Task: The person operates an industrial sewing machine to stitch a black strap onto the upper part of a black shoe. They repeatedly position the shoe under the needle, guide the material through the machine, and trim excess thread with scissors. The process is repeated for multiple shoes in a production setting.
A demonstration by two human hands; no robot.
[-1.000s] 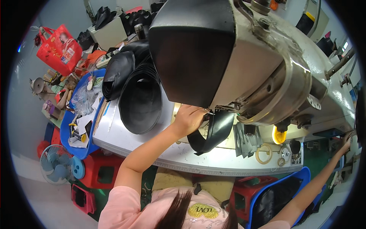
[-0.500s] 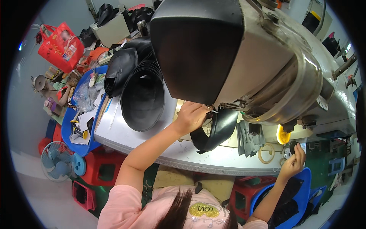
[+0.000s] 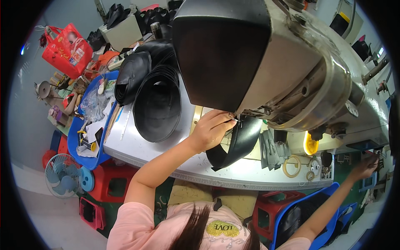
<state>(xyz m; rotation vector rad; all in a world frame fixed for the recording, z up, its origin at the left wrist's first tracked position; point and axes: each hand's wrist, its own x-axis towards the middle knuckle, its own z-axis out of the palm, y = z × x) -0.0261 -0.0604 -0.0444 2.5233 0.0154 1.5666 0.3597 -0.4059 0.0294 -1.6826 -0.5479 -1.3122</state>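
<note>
A sewing machine (image 3: 227, 46) with a black front cover and pale body looms over the white table. Beneath its needle area a curved strip of black leather-like material (image 3: 246, 139) stands bent into a loop. My left hand (image 3: 211, 130) is at the needle area, thumb and fingers pinched together beside the strip. A small shiny metal part shows at the fingertips; what they grip is too small to make out. My right hand (image 3: 365, 166) is stretched far out to the right, past the table's end, away from the strip. Its fingers are blurred.
Stacked black curved pieces (image 3: 157, 112) stand on the table at left. Grey strips (image 3: 273, 151), a wooden ring (image 3: 291, 166) and a black knob (image 3: 326, 158) lie along the right side. A blue bin (image 3: 333, 192) holding black pieces sits below right, beside a red stool (image 3: 266, 208).
My right hand has left the black knob at the table's right end and moved outward to the right. My left hand stays at the needle area; the view has shifted slightly.
</note>
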